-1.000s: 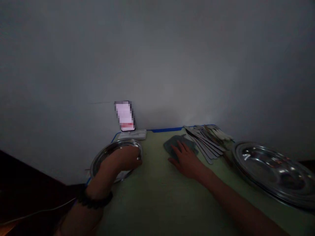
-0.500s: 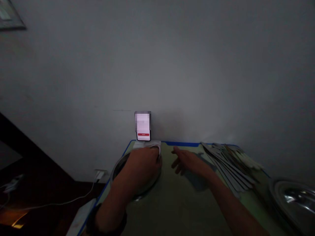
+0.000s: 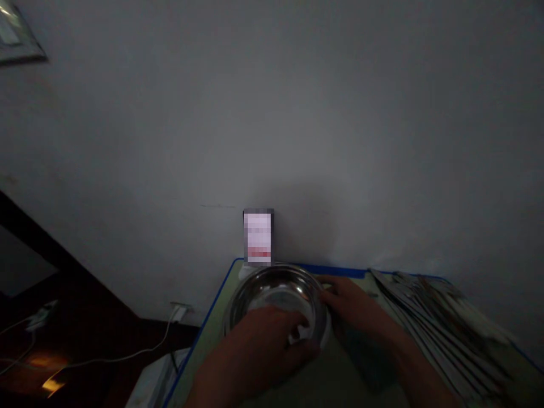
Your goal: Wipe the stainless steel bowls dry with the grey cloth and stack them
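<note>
Phone (image 3: 258, 238) is showing illegibly beyond the bowl (image 3: 284, 296), twelve o'clock; right hand (image 3: 351, 303) is touching its rim at two, left hand (image 3: 274, 343) overhanging six; I can't tell either grip.

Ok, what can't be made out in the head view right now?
All in the head view:
Floor of the round, shiny metal bowl: partly hidden by the left hand.
Whether the right hand grips its rim: too dark and blurred.
Dark green cloth: partly covered by the right forearm.
Text on the lit phone: pixelated.
Long, flat grey strips: blurred, count unclear.
Grey-framed wall fitting: cut off by the left edge.
</note>
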Motion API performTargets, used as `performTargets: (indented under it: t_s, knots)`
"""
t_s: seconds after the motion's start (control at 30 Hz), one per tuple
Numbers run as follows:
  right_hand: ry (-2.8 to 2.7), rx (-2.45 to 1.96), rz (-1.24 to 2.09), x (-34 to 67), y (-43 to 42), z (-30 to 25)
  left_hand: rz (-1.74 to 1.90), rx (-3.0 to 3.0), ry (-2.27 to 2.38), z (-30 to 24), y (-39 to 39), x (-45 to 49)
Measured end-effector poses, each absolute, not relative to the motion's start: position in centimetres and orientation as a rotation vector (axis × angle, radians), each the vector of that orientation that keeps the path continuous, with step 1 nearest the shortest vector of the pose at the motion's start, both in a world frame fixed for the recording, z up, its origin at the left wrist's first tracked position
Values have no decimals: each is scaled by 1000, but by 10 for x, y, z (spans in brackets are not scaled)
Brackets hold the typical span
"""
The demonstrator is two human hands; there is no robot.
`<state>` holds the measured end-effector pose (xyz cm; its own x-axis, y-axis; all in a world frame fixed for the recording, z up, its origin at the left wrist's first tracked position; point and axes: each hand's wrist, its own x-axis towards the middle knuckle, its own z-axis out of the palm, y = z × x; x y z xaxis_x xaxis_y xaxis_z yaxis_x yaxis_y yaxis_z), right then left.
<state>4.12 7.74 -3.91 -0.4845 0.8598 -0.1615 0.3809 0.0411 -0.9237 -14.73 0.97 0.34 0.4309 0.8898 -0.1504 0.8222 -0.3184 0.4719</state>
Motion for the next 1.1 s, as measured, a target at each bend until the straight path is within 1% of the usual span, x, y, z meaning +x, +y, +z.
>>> performTargets:
  t_s: [0.2, 0.37, 0.43, 0.53, 0.6, 0.73, 0.83, 0.9, 1.0, 1.1]
  knots:
    - [-1878, -1315, 1354, 70, 78, -26, 383, 2158, 1585, 2, 25, -173]
    - [-1880, -1449, 1166, 101, 84, -24, 474, 2206, 1720, -13, 35, -182]
    - [-1829, -1494, 1111, 108, 85, -22, 354, 2174, 1737, -19, 37, -184]
    - [-1757, -1539, 1068, 110, 84, -19, -4, 2070, 1778, -24, 38, -195]
    - [-1744, -1528, 1054, 109, 83, -17, -146, 2014, 1829, -24, 38, -204]
    - [-1741, -1500, 1005, 106, 80, -14, -228, 2009, 1960, -15, 31, -200]
    - [-1713, -1506, 942, 109, 77, -11, -201, 2149, 1704, -13, 22, -167]
    - [-1697, -1511, 893, 113, 72, -7, -312, 2261, 1618, -16, 16, -142]
    - [-1690, -1508, 835, 119, 64, 0, -393, 2357, 1667, -20, 9, -126]
    - [-1672, -1502, 839, 122, 55, 6, -401, 2358, 1730, -14, 4, -135]
